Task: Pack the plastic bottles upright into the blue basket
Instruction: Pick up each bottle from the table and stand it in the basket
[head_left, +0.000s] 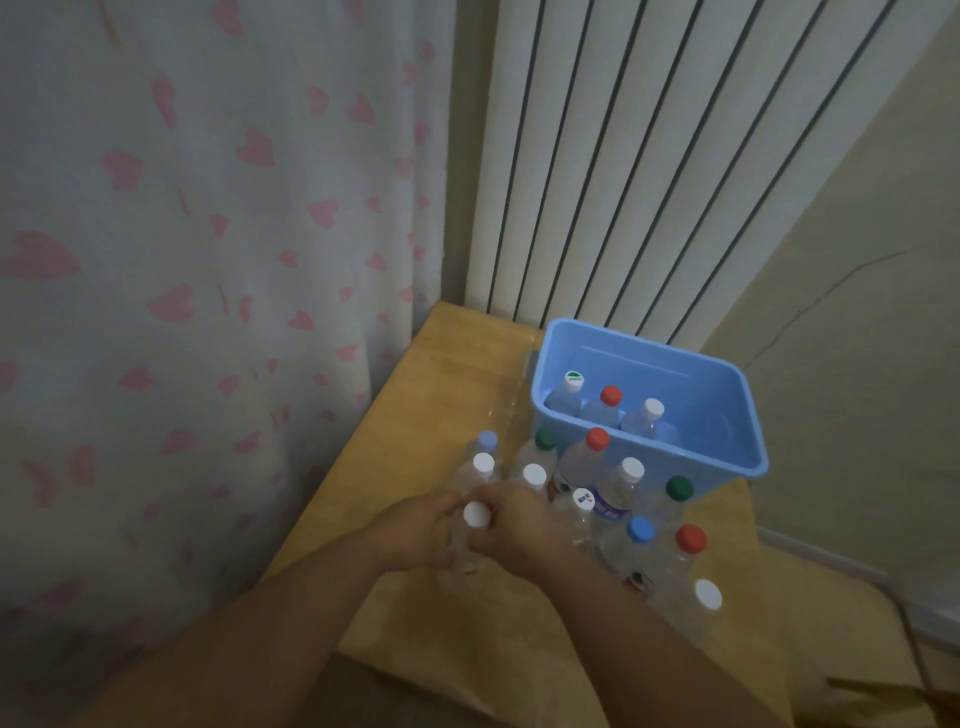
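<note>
A white-capped bottle (477, 514) is held near the front of the desk (457, 364). The left hand (413, 532) is curled round its left side and the right hand (517, 535) round its right, just below the cap. The bottle is kept roughly upright; whether its base rests on the desk cannot be told, as it is hidden by the hands.

The step in hand is judged to be the pick-up of the next bottle for the blue basket (649, 358), which is set at the far right of the desk. Three bottles (611, 410) are already stood upright in a row along the basket's near-left wall, and much of its floor is left free, so the task is judged to be at an early stage.

For the next move, the bottle would need to be lifted clear, carried over the near rim and lowered upright beside that row.

A cluster of bottles (576, 467), with red, green, blue and white caps, is packed closely between the hands and the basket. These look light and could easily be toppled by a passing forearm, so a high path is called for. A heart-patterned curtain (208, 260) hangs to the left and a ribbed radiator (649, 156) is seen behind the desk.
</note>
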